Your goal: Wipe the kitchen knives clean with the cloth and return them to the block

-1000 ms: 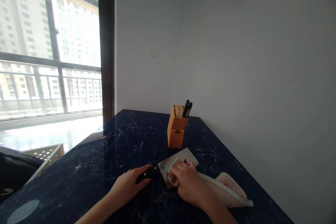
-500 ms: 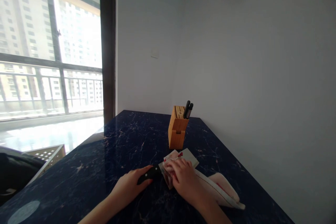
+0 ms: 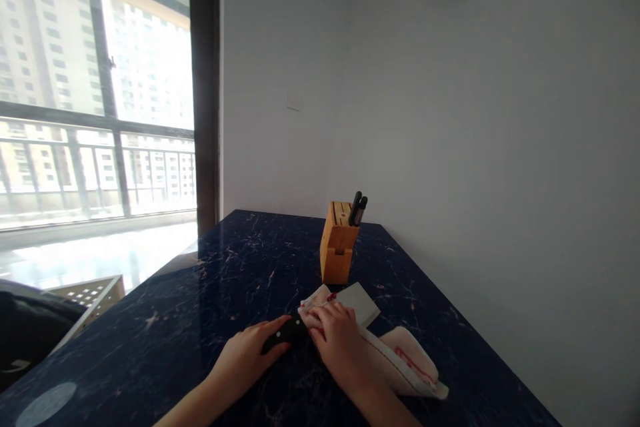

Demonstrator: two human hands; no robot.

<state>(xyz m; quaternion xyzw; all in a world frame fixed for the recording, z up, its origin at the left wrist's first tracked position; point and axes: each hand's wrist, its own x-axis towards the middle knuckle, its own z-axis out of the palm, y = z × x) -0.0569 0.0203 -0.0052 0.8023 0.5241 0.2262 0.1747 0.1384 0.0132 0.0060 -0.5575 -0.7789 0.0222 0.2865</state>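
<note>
A cleaver (image 3: 361,301) with a broad pale blade points to the right over the dark table. My left hand (image 3: 250,351) is wrapped round its black handle (image 3: 290,332). A white cloth with red marks (image 3: 400,357) lies under and beside my right hand (image 3: 340,341), its loose end trailing to the right. The fingers of my right hand are closed on the cloth and press it against the blade near the handle. That part of the blade is hidden by cloth and hand.
A wooden knife block (image 3: 339,250) stands beyond the blade, with black handles (image 3: 358,209) sticking out of its top. The dark marbled table (image 3: 240,260) meets a grey wall on the right. A pale round patch (image 3: 46,404) lies at the near left, and a latticed chair (image 3: 97,293) stands beside the table.
My right hand has slid left along the blade with the cloth, toward the handle. More of the blade's far end shows. My left hand and the handle have hardly moved.
</note>
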